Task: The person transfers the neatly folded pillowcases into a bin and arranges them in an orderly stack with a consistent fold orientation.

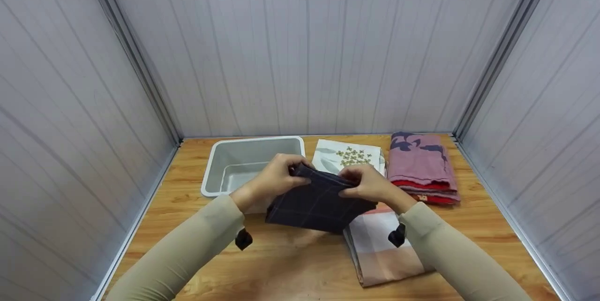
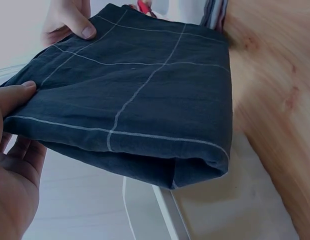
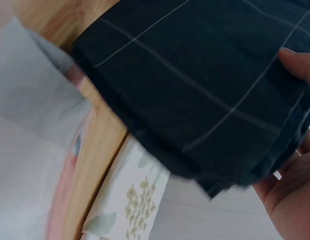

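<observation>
A folded dark navy cloth (image 1: 318, 202) with thin white check lines is held up over the table, its folded layers hanging down toward me. My left hand (image 1: 283, 174) pinches its upper left corner, thumb on the near face and fingers behind. At the upper right corner my right hand (image 1: 365, 183) grips it the same way. In the left wrist view the cloth (image 2: 145, 90) shows a rounded fold along one side. The right wrist view shows loose layered edges on the cloth (image 3: 195, 90) near the right hand.
A light grey plastic bin (image 1: 211, 165) stands behind the left hand. A white cloth with a yellow flower print (image 1: 351, 154) lies at the back. To its right is a folded mauve and red cloth (image 1: 422, 160). A peach and white checked cloth (image 1: 389, 254) lies under the right forearm.
</observation>
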Tool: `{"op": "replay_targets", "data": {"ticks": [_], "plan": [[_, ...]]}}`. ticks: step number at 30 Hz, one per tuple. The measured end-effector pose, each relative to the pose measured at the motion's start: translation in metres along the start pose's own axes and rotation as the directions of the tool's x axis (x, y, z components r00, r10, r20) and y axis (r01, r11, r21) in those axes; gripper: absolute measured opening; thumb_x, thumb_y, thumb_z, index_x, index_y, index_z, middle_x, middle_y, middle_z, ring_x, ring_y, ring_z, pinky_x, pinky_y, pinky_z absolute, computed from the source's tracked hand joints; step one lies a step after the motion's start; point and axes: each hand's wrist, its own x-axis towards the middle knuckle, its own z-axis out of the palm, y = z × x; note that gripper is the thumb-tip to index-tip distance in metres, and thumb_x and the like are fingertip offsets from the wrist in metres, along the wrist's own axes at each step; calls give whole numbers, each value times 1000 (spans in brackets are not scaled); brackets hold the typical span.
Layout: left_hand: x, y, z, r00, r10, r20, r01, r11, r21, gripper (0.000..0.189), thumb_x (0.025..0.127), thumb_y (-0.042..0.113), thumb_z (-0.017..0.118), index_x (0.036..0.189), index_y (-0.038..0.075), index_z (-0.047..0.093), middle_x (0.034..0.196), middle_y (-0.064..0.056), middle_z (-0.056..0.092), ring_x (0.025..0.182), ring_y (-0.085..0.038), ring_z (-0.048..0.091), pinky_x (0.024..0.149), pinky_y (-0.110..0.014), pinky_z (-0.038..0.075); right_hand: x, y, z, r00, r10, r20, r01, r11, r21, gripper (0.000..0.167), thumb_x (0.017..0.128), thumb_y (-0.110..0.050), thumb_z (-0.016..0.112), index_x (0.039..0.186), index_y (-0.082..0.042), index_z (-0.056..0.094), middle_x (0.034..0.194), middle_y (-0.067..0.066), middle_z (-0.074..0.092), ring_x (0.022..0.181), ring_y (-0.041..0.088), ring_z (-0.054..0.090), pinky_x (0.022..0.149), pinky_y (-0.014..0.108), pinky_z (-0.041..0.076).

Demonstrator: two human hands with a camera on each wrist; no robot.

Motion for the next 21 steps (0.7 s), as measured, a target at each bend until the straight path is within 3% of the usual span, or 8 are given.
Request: {"op": "replay_targets", "data": {"ticks": [13,21], "plan": [[7,5,3,1000,24,-4,-24,999,-32,24,89,-2,84,112,4,80,110,-12,80,93,-12,67,84,-25,56,11,-12,13,998,-53,15,50,990,134,26,92,-7,86,116,0,79,101,13,78,85,6,66,79,21,55],[8,-1,-2,999,34,-13,-35,996,-81,48,90,1,85,135,0,69,110,-17,77,87,-11,65,79,-25,54,7,-14,9,999,-44,-11,45,975,218,15,96,-3,79,110,3,81,93,10,77,78,5,70,72,22,59]]}}
